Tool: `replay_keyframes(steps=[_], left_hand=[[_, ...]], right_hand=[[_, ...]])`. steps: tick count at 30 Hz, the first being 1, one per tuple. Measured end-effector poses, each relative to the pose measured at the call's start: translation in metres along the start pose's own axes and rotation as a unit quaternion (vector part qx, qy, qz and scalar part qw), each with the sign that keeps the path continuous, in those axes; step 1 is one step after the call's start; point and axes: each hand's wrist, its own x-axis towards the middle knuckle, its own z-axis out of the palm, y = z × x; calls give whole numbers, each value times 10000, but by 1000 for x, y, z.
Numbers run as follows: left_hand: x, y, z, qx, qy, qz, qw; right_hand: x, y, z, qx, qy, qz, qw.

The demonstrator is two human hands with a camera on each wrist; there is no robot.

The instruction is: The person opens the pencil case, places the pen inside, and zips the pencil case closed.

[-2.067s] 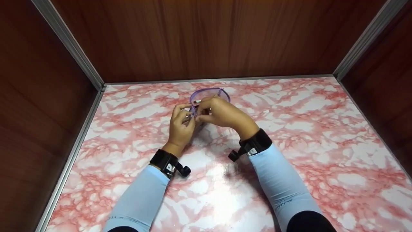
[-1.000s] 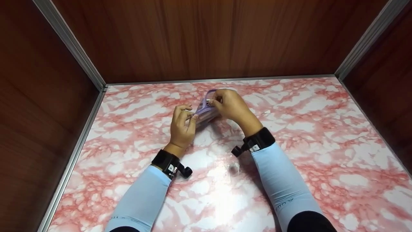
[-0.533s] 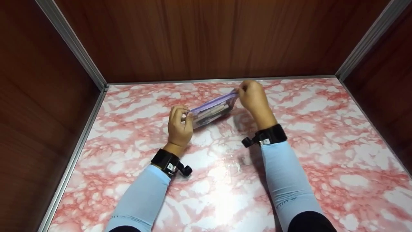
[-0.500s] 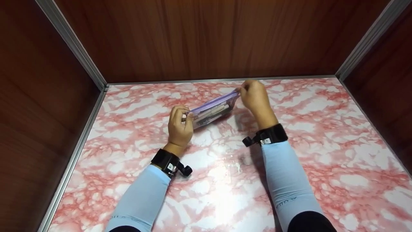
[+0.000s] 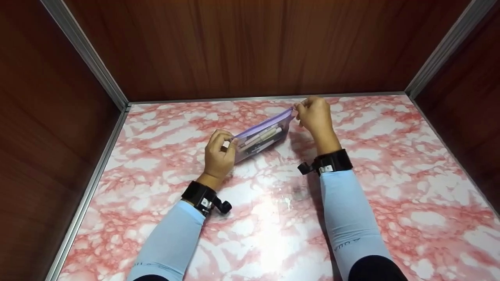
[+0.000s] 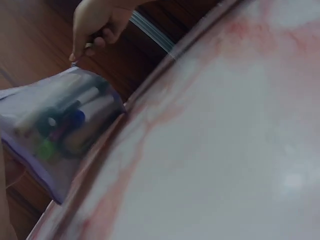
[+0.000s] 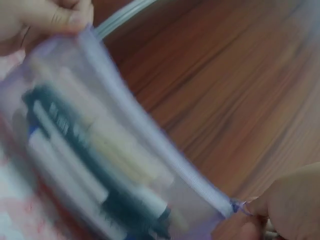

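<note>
A see-through mesh pencil pouch (image 5: 269, 137) with a purple zipper (image 7: 145, 132) stands tilted between my hands, its top edge stretched straight and its lower edge close over the table. My left hand (image 5: 220, 154) pinches its near left corner between thumb and fingers. At the far right end of the zipper, my right hand (image 5: 317, 117) pinches the small zipper pull (image 7: 241, 206) with thumb and forefinger. Through the mesh show several pens and markers (image 7: 70, 160), some white, one dark green (image 7: 82, 145), along with blue and green caps in the left wrist view. The zipper runs closed along the top.
The table (image 5: 250, 226) has a red and white marbled top. Dark wooden panels (image 5: 250, 47) stand behind it and on both sides, with metal strips (image 5: 93, 70) along the corners. Black camera bands (image 5: 200, 197) sit on both wrists.
The pouch's mouth was gaping with both hands at its left end. My right hand has drawn the zipper pull to the right end, closing the mouth, while my left hand keeps its corner.
</note>
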Motion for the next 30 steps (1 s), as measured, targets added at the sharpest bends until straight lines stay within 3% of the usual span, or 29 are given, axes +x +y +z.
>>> replay_keyframes(steps=[2,5,7,10,15,18,21,26,30], left_hand=[[1,0,-1,-52,-34,6,10000],[2,-1,-1,-11,-295,108,9995],[2,1,-2,41,-552,251,9982],[1,2,-1,248,-821,590,9946],[0,6,2,659,-987,1221,9854],[0,9,2,802,-1124,1506,9789],[0,11,2,879,-1379,1722,9714],[-1,10,1,885,-1624,1497,9713],[-1,8,1,974,-1409,997,9802]], right_hand=[[0,-4,2,548,-357,301,9974],[-3,-13,8,875,-882,598,9904],[-7,-18,13,710,-1250,640,9875],[-15,-27,20,52,-1660,445,9851],[-29,-38,26,-1082,-2040,36,9730],[-33,-43,29,-1319,-2149,-37,9677],[-34,-42,33,-1267,-2109,-174,9691],[-27,-23,41,-889,-1959,-495,9753],[-24,-4,46,-282,-2145,-187,9761]])
